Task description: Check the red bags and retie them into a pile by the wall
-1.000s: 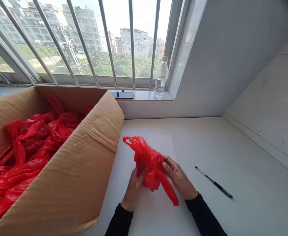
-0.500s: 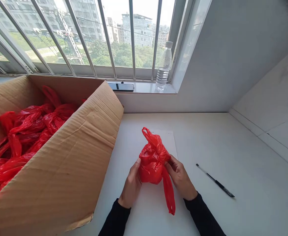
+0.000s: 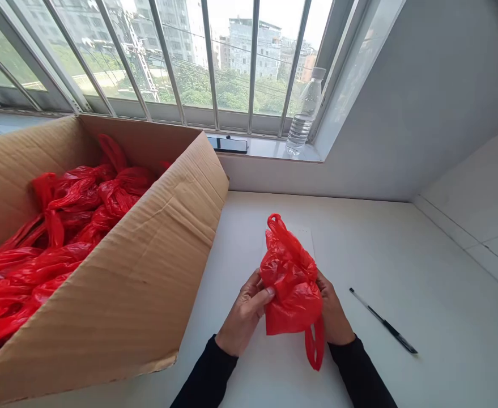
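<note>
A red plastic bag (image 3: 293, 289) is held up over the white table between my two hands. One looped handle sticks up at its top, and the other hangs down at its lower right. My left hand (image 3: 246, 311) grips the bag's left side, thumb on the front and fingers partly behind. On the right side, my right hand (image 3: 333, 311) holds the bag with its fingers mostly hidden behind the plastic. What the bag contains cannot be seen.
A large open cardboard box (image 3: 147, 272) with several red bags (image 3: 83, 226) stands at the left. A black pen (image 3: 384, 322) lies on the table (image 3: 401, 243) at the right. A phone (image 3: 230, 145) and a water bottle (image 3: 306, 113) are on the windowsill.
The bag has been turned and its body looks more spread out. My left thumb has moved onto its front, and my right fingers have gone behind it. The whole view has shifted slightly.
</note>
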`<control>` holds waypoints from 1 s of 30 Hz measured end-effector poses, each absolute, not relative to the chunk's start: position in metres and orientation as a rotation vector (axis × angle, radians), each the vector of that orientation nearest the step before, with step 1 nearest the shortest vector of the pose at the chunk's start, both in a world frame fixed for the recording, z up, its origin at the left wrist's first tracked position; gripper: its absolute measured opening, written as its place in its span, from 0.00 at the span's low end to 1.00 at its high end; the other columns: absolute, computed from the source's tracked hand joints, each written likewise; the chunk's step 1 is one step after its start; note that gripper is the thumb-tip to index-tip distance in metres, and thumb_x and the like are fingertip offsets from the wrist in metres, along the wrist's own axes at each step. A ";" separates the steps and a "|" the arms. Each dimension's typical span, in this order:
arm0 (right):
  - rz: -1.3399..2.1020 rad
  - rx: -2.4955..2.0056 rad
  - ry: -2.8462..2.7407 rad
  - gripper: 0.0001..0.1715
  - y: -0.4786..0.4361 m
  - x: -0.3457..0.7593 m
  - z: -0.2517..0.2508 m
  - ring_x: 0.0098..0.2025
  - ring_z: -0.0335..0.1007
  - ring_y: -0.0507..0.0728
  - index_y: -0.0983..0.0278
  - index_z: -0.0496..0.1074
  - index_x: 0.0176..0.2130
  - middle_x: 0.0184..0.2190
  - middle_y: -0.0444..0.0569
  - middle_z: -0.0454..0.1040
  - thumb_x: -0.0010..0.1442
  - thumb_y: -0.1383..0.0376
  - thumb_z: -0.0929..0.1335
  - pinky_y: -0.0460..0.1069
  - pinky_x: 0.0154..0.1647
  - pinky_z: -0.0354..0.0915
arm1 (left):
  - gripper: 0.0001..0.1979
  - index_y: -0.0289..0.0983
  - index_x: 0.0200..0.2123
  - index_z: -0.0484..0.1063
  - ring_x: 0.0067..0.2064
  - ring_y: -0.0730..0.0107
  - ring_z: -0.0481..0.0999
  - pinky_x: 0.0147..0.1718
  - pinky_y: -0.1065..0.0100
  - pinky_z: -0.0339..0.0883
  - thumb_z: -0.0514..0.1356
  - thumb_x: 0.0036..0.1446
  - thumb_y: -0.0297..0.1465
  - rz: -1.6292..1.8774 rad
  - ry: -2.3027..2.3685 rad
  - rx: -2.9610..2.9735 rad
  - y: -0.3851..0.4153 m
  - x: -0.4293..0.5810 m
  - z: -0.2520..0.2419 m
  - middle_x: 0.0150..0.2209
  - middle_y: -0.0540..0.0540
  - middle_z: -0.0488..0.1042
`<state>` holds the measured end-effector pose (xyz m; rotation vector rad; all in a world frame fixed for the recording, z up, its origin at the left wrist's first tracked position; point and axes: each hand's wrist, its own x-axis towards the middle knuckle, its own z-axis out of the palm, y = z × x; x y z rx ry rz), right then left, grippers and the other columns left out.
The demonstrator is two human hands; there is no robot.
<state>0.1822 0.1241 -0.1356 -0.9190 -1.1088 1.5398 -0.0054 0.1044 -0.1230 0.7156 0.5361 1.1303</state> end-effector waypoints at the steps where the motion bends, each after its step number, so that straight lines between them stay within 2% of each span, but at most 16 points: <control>1: 1.520 -0.908 -1.110 0.16 0.124 0.182 -0.137 0.51 0.72 0.62 0.53 0.75 0.52 0.52 0.48 0.77 0.65 0.55 0.72 0.53 0.46 0.71 | 0.21 0.47 0.59 0.73 0.59 0.52 0.73 0.53 0.60 0.69 0.65 0.63 0.36 1.130 0.535 0.719 0.104 -0.005 -0.123 0.60 0.43 0.73; 5: 1.532 -0.895 -1.104 0.13 0.123 0.181 -0.141 0.48 0.73 0.61 0.54 0.76 0.47 0.49 0.46 0.78 0.62 0.58 0.74 0.52 0.44 0.71 | 0.26 0.46 0.61 0.71 0.57 0.52 0.74 0.50 0.61 0.70 0.68 0.60 0.34 1.136 0.560 0.731 0.100 -0.001 -0.122 0.56 0.42 0.76; 9: 1.524 -0.927 -1.123 0.17 0.122 0.177 -0.140 0.51 0.71 0.61 0.53 0.74 0.54 0.52 0.48 0.76 0.68 0.53 0.69 0.53 0.47 0.71 | 0.22 0.48 0.61 0.71 0.60 0.56 0.72 0.54 0.63 0.67 0.64 0.65 0.34 1.230 0.652 0.694 0.100 0.000 -0.120 0.59 0.46 0.74; 12: 1.519 -0.939 -1.140 0.19 0.121 0.174 -0.137 0.54 0.70 0.61 0.53 0.73 0.56 0.53 0.48 0.75 0.69 0.52 0.67 0.53 0.50 0.69 | 0.20 0.47 0.60 0.72 0.60 0.56 0.72 0.54 0.63 0.67 0.64 0.65 0.35 1.279 0.705 0.664 0.103 -0.001 -0.120 0.59 0.46 0.74; 14: 1.520 -0.950 -1.125 0.18 0.121 0.173 -0.137 0.53 0.70 0.60 0.53 0.74 0.56 0.52 0.48 0.76 0.69 0.53 0.68 0.52 0.49 0.69 | 0.22 0.45 0.59 0.72 0.59 0.55 0.72 0.54 0.63 0.67 0.66 0.63 0.34 1.288 0.722 0.650 0.105 -0.001 -0.120 0.59 0.45 0.74; 18: 1.495 -0.973 -1.076 0.15 0.121 0.173 -0.136 0.50 0.71 0.60 0.53 0.76 0.52 0.49 0.47 0.78 0.69 0.53 0.68 0.51 0.44 0.69 | 0.28 0.43 0.58 0.73 0.58 0.54 0.73 0.54 0.64 0.67 0.70 0.54 0.25 1.277 0.696 0.607 0.103 -0.002 -0.117 0.58 0.44 0.75; 20: 1.514 -0.973 -1.057 0.15 0.122 0.174 -0.134 0.48 0.72 0.60 0.53 0.77 0.51 0.48 0.46 0.78 0.68 0.52 0.68 0.51 0.43 0.68 | 0.29 0.41 0.57 0.73 0.57 0.53 0.74 0.54 0.62 0.68 0.70 0.51 0.25 1.266 0.657 0.562 0.103 -0.004 -0.115 0.58 0.44 0.76; 23: 1.558 -0.960 -1.057 0.14 0.122 0.176 -0.130 0.45 0.73 0.60 0.54 0.78 0.47 0.47 0.46 0.78 0.68 0.52 0.69 0.51 0.41 0.68 | 0.20 0.39 0.56 0.75 0.55 0.51 0.77 0.53 0.58 0.69 0.64 0.61 0.36 1.247 0.614 0.467 0.104 -0.006 -0.113 0.55 0.42 0.78; 25: 1.583 -0.947 -1.067 0.13 0.121 0.176 -0.128 0.43 0.73 0.59 0.55 0.79 0.46 0.47 0.46 0.78 0.68 0.53 0.69 0.50 0.39 0.67 | 0.18 0.38 0.55 0.75 0.53 0.51 0.79 0.54 0.56 0.69 0.60 0.66 0.40 1.231 0.608 0.414 0.106 -0.006 -0.115 0.52 0.41 0.80; 30: 1.626 -0.926 -1.061 0.12 0.119 0.174 -0.130 0.43 0.72 0.59 0.56 0.76 0.44 0.43 0.46 0.78 0.68 0.53 0.69 0.50 0.39 0.67 | 0.15 0.39 0.54 0.76 0.53 0.56 0.79 0.55 0.60 0.69 0.63 0.65 0.32 1.244 0.608 0.377 0.109 -0.005 -0.119 0.50 0.43 0.82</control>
